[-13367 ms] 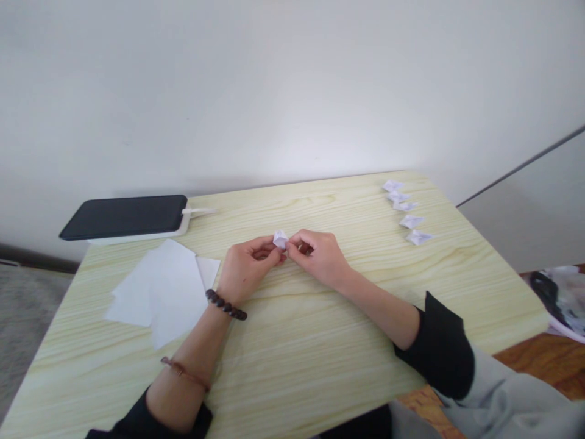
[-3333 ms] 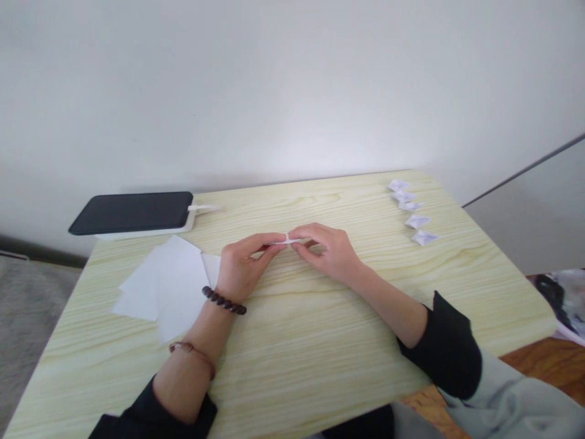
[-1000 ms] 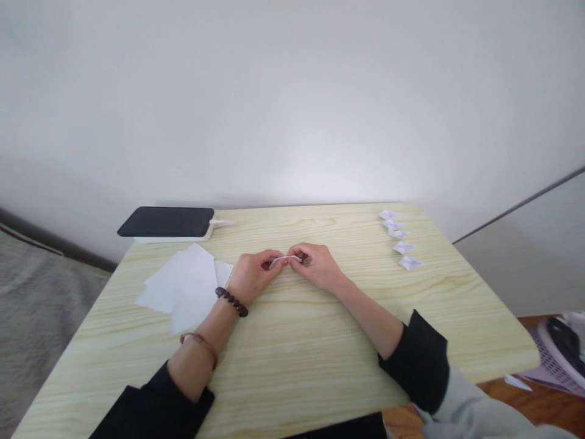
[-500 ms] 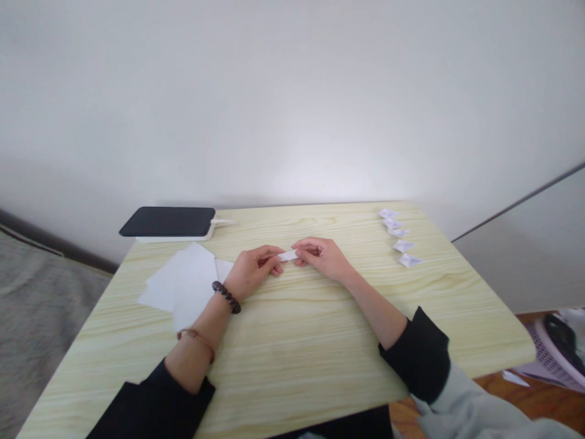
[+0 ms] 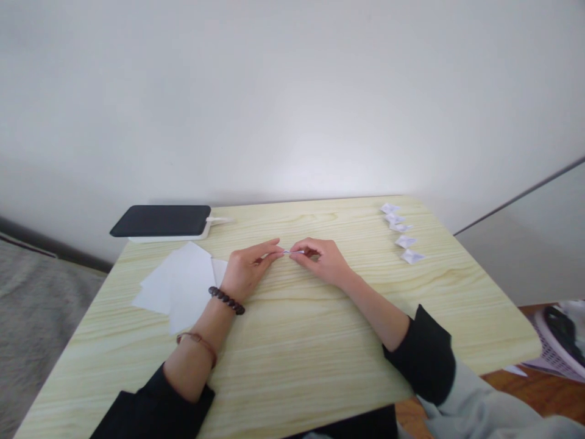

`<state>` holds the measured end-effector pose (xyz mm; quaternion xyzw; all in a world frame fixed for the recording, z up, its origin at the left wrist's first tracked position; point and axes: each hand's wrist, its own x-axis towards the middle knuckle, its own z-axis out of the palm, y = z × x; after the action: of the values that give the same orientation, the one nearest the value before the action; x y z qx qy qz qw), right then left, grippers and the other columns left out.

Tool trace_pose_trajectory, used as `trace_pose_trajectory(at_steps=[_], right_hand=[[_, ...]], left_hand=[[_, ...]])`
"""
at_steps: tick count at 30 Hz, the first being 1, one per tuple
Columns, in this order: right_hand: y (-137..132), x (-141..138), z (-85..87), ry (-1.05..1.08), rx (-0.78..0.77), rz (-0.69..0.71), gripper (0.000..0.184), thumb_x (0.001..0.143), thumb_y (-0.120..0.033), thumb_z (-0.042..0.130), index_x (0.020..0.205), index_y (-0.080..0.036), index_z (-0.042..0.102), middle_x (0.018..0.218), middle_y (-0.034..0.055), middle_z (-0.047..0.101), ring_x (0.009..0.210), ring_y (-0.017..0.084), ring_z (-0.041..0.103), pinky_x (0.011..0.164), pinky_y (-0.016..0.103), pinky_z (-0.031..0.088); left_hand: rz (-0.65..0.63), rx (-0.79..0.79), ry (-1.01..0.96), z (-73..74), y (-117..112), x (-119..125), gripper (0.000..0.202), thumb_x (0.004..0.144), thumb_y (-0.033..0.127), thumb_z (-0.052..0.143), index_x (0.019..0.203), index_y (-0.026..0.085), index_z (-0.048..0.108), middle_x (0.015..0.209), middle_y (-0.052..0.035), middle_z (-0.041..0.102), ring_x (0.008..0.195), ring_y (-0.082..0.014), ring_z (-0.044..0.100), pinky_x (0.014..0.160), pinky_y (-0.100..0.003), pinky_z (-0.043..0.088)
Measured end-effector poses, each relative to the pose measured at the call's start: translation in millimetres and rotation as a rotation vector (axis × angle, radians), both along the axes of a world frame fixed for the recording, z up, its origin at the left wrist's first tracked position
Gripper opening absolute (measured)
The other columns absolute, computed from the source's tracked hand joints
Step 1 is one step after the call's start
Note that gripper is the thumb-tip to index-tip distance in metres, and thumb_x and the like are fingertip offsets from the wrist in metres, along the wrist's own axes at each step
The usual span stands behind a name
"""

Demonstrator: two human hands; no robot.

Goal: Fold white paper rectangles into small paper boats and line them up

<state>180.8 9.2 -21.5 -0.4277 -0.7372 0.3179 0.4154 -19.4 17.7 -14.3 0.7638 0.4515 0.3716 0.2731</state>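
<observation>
A small folded piece of white paper (image 5: 287,252) is held between my hands above the middle of the table, seen nearly edge-on as a thin strip. My left hand (image 5: 250,266) pinches its left end between thumb and fingers. On the other end, my right hand (image 5: 321,261) is closed with thumb and fingertips together. Several sheets of white paper (image 5: 189,286) lie beside and partly behind my left wrist. Over to the right, several small folded paper boats (image 5: 404,241) stand in a row.
A dark-screened phone (image 5: 162,221) rests on a white block at the back left, with a white cable (image 5: 219,220) at its right end. Behind the wooden table (image 5: 311,353) rises a white wall (image 5: 292,97). A lilac basket (image 5: 555,350) stands on the floor at right.
The folded paper has turned from showing its flat face to nearly edge-on. My left fingers have straightened somewhat along it. The camera view has shifted slightly.
</observation>
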Motion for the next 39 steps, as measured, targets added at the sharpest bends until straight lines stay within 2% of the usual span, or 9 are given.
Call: trace_pose_trajectory(at_steps=[7,10,13,18,23,28,32,39], right_hand=[[-2.7,-1.8,1.2,-0.151,0.211,0.022,0.016,0.089,-0.029,0.054,0.091,-0.018,0.067,0.086,0.0041,0.070,0.074,0.012,0.064,0.065,0.020,0.050],[-4.4,-3.0,0.6,-0.202,0.239,0.023,0.017,0.091,-0.029,0.052,0.091,-0.018,0.066,0.084,0.0043,0.069,0.073,0.012,0.063,0.064,0.021,0.049],[-4.7,-4.0,-0.8,-0.212,0.210,0.030,0.016,0.091,-0.028,0.051,0.089,-0.020,0.064,0.085,0.0035,0.068,0.073,0.012,0.063,0.066,0.021,0.049],[-5.2,-4.1,-2.7,-0.213,0.215,0.020,0.012,0.090,-0.023,0.049,0.089,-0.019,0.060,0.085,0.0037,0.065,0.072,0.012,0.061,0.069,0.023,0.049],[-4.6,-2.5,-2.0,-0.242,0.206,0.006,0.013,0.091,-0.019,0.045,0.094,-0.019,0.058,0.085,0.0042,0.065,0.077,0.013,0.061,0.072,0.024,0.049],[-1.5,-1.5,-2.4,-0.180,0.139,0.015,0.017,0.090,-0.014,0.044,0.098,-0.019,0.058,0.087,0.0039,0.066,0.079,0.013,0.064,0.074,0.024,0.050],[-0.9,-2.5,-3.6,-0.150,0.139,-0.009,0.008,0.087,-0.021,0.054,0.092,-0.018,0.059,0.088,0.0044,0.067,0.080,0.014,0.065,0.074,0.025,0.051],[-3.5,-5.0,-3.8,-0.149,0.151,-0.019,0.009,0.087,-0.026,0.055,0.088,-0.019,0.061,0.084,0.0026,0.068,0.076,0.013,0.065,0.072,0.024,0.050]], left_hand=[[-0.109,0.125,0.053,-1.2,-2.1,4.3,0.020,0.086,0.029,0.055,0.090,0.016,0.070,0.086,-0.0044,0.072,0.072,-0.0134,0.066,0.064,-0.022,0.054],[-0.139,0.153,0.065,-0.3,-2.5,5.2,0.015,0.085,0.023,0.055,0.087,0.015,0.067,0.083,-0.0037,0.069,0.069,-0.0115,0.063,0.063,-0.020,0.052],[-0.117,0.175,0.083,0.4,-2.9,5.1,0.012,0.083,0.021,0.055,0.084,0.015,0.066,0.078,-0.0027,0.067,0.068,-0.0111,0.061,0.062,-0.019,0.051],[-0.103,0.123,0.079,-0.9,-2.6,4.7,0.018,0.086,0.029,0.054,0.087,0.017,0.066,0.084,-0.0029,0.070,0.071,-0.0125,0.064,0.064,-0.021,0.054],[-0.024,0.049,0.091,-1.1,-1.6,4.3,0.029,0.087,0.041,0.052,0.092,0.018,0.069,0.087,-0.0036,0.074,0.071,-0.0154,0.067,0.066,-0.024,0.057],[-0.016,0.022,0.080,0.4,-1.5,4.1,0.030,0.087,0.039,0.049,0.096,0.017,0.069,0.088,-0.0042,0.074,0.070,-0.0152,0.068,0.066,-0.024,0.057],[-0.028,0.011,0.070,0.8,-2.2,4.9,0.027,0.085,0.037,0.053,0.095,0.018,0.069,0.090,-0.0039,0.074,0.071,-0.0151,0.068,0.066,-0.024,0.057],[-0.066,0.007,0.047,-2.2,-3.1,6.4,0.025,0.084,0.035,0.054,0.093,0.017,0.068,0.090,-0.0045,0.073,0.075,-0.0154,0.067,0.067,-0.024,0.058]])
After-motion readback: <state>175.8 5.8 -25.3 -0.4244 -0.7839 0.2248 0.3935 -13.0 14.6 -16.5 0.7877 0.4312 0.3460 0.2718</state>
